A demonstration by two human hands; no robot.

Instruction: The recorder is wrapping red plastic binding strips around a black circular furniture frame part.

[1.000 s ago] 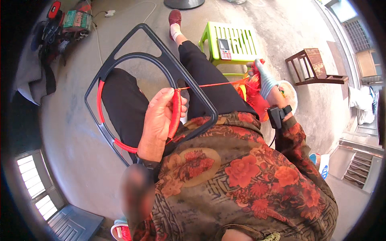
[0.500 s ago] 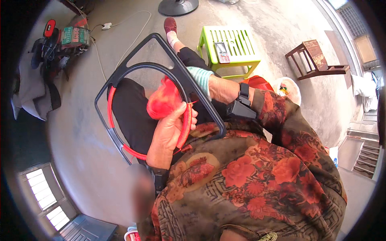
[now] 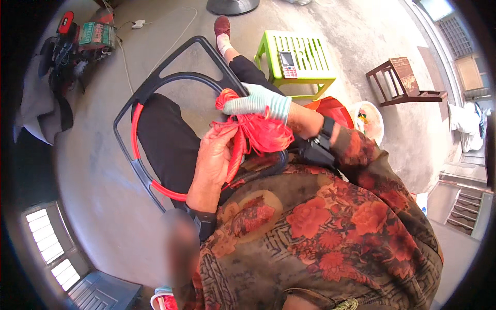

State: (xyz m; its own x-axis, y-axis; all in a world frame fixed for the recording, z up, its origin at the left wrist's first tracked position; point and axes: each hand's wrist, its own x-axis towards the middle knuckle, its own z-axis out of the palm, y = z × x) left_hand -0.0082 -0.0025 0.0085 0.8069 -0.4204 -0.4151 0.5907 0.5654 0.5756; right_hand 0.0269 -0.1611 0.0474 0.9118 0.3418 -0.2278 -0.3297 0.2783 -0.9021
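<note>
1. I have the bare left hand point(image 3: 211, 160) near the middle of the frame, its fingers closed around a red cord-wrapped section of a black, angular frame with a curved inner bar point(image 3: 230, 80).
2. I see the right hand point(image 3: 256, 103), in a pale striped glove, at centre, just above and right of the left; its fingers hold a loose, shiny bundle of red cord point(image 3: 266, 137), which hangs below the palm.
3. The black frame lies tilted over the lap, left of centre, above black trousers point(image 3: 163, 124); more red wrapping shows along its left side point(image 3: 135, 129) and lower left.
4. Where the cord meets the wrapped section, the two hands crowd together, and I cannot tell the strand's exact path.
5. Upper right of centre, I see a bright green slatted plastic stool point(image 3: 315, 54) carrying a red-and-silver keypad phone point(image 3: 288, 64).
6. Farther right stands a small brown wooden chair point(image 3: 404, 77), with a white bucket point(image 3: 378, 126) below and left of it.
</note>
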